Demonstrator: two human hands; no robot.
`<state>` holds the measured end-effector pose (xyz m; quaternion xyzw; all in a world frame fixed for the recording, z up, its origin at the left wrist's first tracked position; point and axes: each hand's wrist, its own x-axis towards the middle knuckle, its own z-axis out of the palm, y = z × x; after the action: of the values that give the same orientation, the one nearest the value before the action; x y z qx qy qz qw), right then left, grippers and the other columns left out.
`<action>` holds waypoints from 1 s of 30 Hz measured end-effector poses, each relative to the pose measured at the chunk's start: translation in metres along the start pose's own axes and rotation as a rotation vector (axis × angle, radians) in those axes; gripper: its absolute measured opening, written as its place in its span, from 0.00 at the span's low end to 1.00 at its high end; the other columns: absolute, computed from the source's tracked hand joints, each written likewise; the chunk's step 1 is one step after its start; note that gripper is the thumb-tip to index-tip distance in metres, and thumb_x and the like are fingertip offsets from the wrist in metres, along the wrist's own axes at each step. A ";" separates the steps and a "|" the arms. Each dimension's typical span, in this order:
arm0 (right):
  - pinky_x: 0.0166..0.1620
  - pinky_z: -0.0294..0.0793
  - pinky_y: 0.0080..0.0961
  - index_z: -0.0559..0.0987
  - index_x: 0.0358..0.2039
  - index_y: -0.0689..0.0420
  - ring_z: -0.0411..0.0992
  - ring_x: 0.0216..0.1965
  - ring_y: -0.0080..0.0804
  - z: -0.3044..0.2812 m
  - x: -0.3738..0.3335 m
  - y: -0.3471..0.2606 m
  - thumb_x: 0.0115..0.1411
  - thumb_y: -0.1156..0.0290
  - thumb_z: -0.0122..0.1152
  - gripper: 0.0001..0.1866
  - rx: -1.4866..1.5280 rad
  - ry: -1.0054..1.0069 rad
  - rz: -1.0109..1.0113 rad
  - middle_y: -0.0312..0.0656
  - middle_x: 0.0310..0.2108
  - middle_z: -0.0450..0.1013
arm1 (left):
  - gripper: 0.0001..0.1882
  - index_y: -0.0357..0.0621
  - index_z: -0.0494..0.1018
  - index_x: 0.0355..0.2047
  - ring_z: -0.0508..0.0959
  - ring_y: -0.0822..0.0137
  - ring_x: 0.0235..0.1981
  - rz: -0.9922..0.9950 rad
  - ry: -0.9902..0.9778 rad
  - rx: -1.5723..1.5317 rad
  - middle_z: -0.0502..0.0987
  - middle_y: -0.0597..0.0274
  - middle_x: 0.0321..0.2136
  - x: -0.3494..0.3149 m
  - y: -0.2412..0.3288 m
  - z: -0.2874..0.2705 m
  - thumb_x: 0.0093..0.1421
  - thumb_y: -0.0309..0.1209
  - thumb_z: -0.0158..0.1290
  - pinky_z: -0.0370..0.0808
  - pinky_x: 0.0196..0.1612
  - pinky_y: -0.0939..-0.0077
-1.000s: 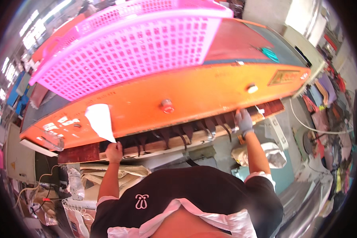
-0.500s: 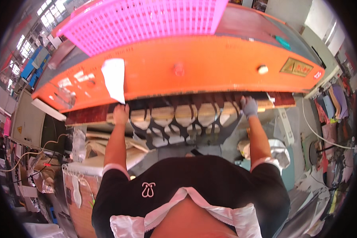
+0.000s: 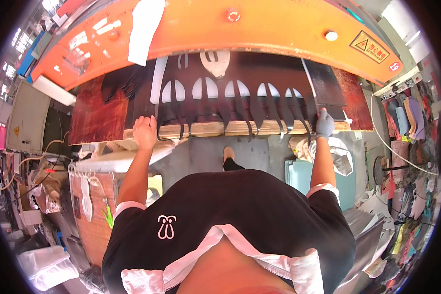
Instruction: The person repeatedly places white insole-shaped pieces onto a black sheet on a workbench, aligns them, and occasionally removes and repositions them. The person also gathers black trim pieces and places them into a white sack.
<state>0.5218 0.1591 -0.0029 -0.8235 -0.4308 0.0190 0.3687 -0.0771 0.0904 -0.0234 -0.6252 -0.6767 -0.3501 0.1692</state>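
A dark sheet (image 3: 269, 111) with rows of cut-out, sole-like openings lies on the board under the orange press beam. Narrow strips of it droop over the wooden front edge (image 3: 208, 130). My bare left hand (image 3: 145, 131) is closed at the sheet's near left corner, fingers curled. At the near right corner my right hand (image 3: 324, 123), in a grey glove, is closed on the sheet's edge. A pale, rounded piece with dark slots (image 3: 214, 63) sits toward the back, partly hidden by the beam.
The orange beam (image 3: 191, 32) spans the far side, with a white paper (image 3: 144, 32) hanging from it. Dark layered sheets (image 3: 125, 85) lie at left on the reddish board (image 3: 98, 110). A teal box (image 3: 299, 176) stands low at right; a cabinet (image 3: 29, 115) is at left.
The dark sheet, which sagged toward me over the front edge, now lies farther back on the board. My hands have spread slightly apart. The view tilts lower; the pink basket is out of sight.
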 end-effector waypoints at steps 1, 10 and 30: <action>0.41 0.69 0.38 0.83 0.28 0.55 0.75 0.34 0.46 -0.008 -0.006 0.002 0.58 0.44 0.43 0.28 0.040 0.055 -0.003 0.47 0.28 0.77 | 0.17 0.41 0.65 0.14 0.69 0.51 0.25 0.008 0.014 -0.005 0.67 0.54 0.19 -0.005 0.004 -0.007 0.57 0.34 0.50 0.65 0.30 0.55; 0.36 0.68 0.33 0.81 0.25 0.56 0.74 0.30 0.42 -0.059 -0.060 0.034 0.58 0.51 0.50 0.22 -0.046 0.133 -0.024 0.45 0.24 0.75 | 0.15 0.44 0.62 0.13 0.67 0.55 0.23 0.003 -0.025 -0.038 0.64 0.58 0.18 -0.073 0.021 -0.065 0.53 0.29 0.52 0.61 0.25 0.60; 0.55 0.64 0.41 0.59 0.59 0.55 0.59 0.57 0.52 0.056 -0.240 -0.332 0.41 0.43 0.62 0.48 -0.463 -0.834 -0.412 0.51 0.60 0.54 | 0.25 0.46 0.63 0.55 0.56 0.55 0.62 0.180 -0.578 -0.163 0.60 0.58 0.59 -0.015 0.060 -0.031 0.59 0.39 0.48 0.51 0.61 0.51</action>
<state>0.1209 0.1369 0.0947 -0.7041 -0.6870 0.1769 -0.0300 -0.0233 0.0566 0.0043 -0.7677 -0.6085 -0.1945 -0.0508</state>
